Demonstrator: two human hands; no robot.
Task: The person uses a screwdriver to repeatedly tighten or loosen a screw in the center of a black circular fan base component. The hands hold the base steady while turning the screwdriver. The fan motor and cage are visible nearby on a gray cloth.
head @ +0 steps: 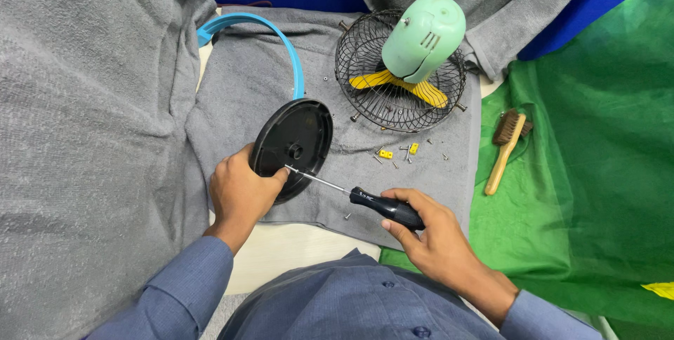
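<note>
Left hand: my left hand is clamped on the lower rim of the black round fan base, tipping it up on edge on the grey towel, near the towel's front edge.
Right hand: my right hand is wrapped tight around the black handle of the screwdriver, just past the towel's front edge.
Screwdriver: its thin shaft runs up and left, the tip touching the base's underside just below the centre hole; whether it sits in a screw head I cannot tell.
Blue arc: a light blue curved bracket sweeps from the towel's far left corner down to the top of the base.
Fan: the mint green motor housing lies on the black wire guard at the towel's far right, yellow blades beneath it.
Small parts: loose screws and two little yellow clips are scattered between guard and screwdriver.
Brush: a wooden-handled brush rests on the green cloth, just off the towel's right edge.
</note>
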